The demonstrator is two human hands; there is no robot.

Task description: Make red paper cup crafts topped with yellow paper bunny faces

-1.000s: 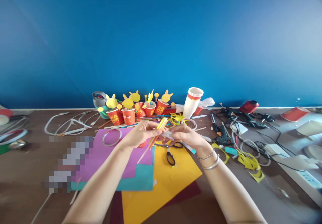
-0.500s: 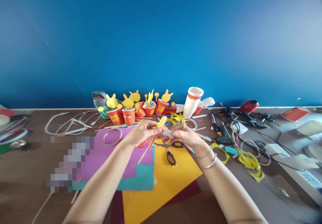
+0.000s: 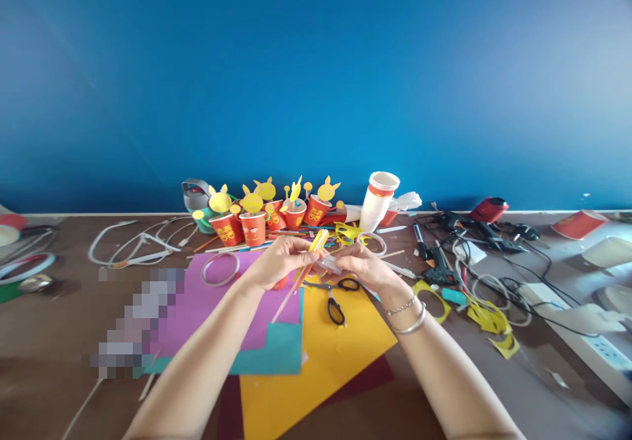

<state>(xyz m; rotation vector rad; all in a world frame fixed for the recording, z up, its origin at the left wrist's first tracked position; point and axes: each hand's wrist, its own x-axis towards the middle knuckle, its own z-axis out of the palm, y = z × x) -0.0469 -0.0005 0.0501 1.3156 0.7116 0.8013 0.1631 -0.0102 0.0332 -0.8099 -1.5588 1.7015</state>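
Note:
My left hand (image 3: 286, 259) is closed on a bundle of thin yellow and orange sticks (image 3: 318, 239), which slants up to the right. One pale stick (image 3: 284, 308) runs down and left below the bundle. My right hand (image 3: 363, 262), with two bracelets at the wrist, pinches a clear, crinkled plastic wrapper (image 3: 328, 263) against the bundle's right side. Whether the wrapper still encloses some sticks I cannot tell. Black-handled scissors (image 3: 336, 309) lie just beneath my hands on a yellow paper sheet (image 3: 336, 354).
Red paper cups (image 3: 227, 228) with yellow rabbit-like cutouts stand along the wall beside a tall white cup stack (image 3: 379, 203). Purple paper (image 3: 197, 315) and a tape roll (image 3: 220, 270) lie left. Glue gun (image 3: 438, 265), cables, yellow scraps (image 3: 488, 318) and a power strip (image 3: 592, 341) fill the right.
Almost nothing differs. Both hands stay in place with the sticks and the wrapper; only the fingers and the wrapper have shifted slightly.

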